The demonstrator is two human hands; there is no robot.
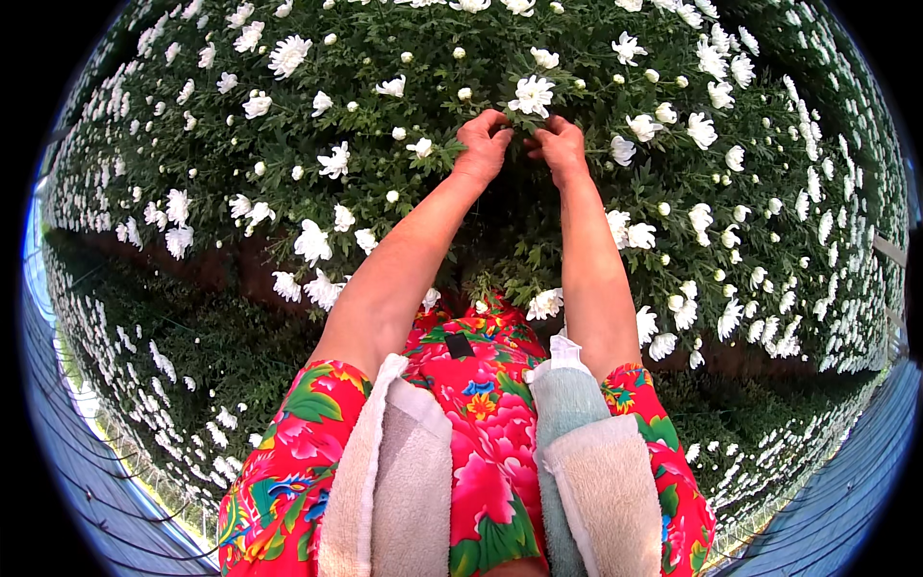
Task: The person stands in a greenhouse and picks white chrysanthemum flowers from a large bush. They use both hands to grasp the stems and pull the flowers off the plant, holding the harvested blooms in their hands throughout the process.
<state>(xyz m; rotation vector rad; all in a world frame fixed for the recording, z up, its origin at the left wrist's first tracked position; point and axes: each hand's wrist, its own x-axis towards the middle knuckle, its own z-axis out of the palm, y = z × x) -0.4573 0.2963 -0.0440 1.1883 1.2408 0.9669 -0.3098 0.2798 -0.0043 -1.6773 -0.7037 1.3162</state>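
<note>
A white chrysanthemum bloom [532,96] stands in front of me among dark green foliage, between and just above my two hands. My left hand [483,146] reaches in from its lower left, thumb and fingers bent toward the stem area. On the other side, my right hand [561,147] has its fingers curled into the leaves below the bloom. Shadow and leaves hide the fingertips, so whether either hand pinches a stem or bud cannot be made out. A round white bud [464,94] sits just above my left hand, and a half-opened bloom [544,58] rises behind.
Dense chrysanthemum plants [404,238] with white blooms and buds surround my arms. Dark gaps of soil [238,278] run between the beds. Towels [411,476] hang over my red floral clothing [490,433]. A ribbed greenhouse cover [108,498] curves along the lower rim.
</note>
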